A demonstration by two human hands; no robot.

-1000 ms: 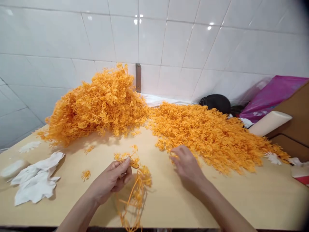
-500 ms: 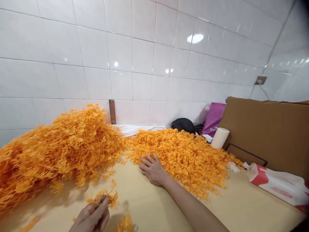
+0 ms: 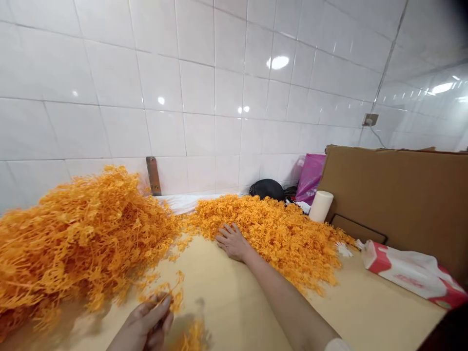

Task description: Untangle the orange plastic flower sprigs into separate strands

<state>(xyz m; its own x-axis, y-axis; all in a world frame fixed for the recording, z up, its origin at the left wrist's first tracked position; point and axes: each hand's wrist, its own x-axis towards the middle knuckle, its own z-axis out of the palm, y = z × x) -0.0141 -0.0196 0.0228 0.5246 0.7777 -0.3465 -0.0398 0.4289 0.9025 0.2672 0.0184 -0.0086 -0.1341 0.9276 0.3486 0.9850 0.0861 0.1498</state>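
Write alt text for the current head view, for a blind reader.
A person's left hand pinches an orange sprig over a table; the right hand, fingers spread, is at the edge of a low orange pile. A taller orange heap stands at left; cardboard and a red-and-white packet are at right, before a tiled wall.

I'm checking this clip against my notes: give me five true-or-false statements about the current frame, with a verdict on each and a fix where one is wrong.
1. The left hand pinches an orange sprig. True.
2. The right hand is closed around the white roll. False: the right hand lies with its fingers spread at the edge of the right heap, and the white roll stands beside the brown cardboard.
3. The left heap looks taller than the right heap. True.
4. The red-and-white pack lies between the hands. False: the red-and-white pack lies at the right, in front of the cardboard.
5. A black bag sits behind the right heap. True.
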